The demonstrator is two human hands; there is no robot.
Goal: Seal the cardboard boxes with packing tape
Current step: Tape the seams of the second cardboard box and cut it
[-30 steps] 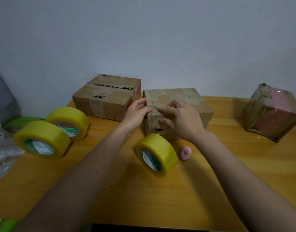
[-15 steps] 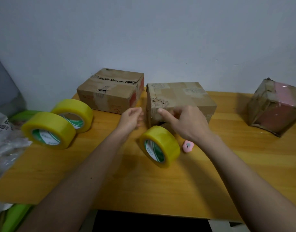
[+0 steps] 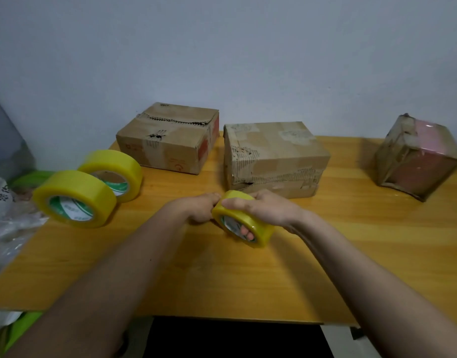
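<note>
Wooden table (image 3: 248, 280): three boxes (image 3: 273, 156), three tape rolls (image 3: 74, 197).

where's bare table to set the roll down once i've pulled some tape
Widest bare table lies near the front edge, under both forearms. Also free: between the middle box and the pink-wrapped box. Crowded: the left, with two spare rolls beside the torn box.
</note>
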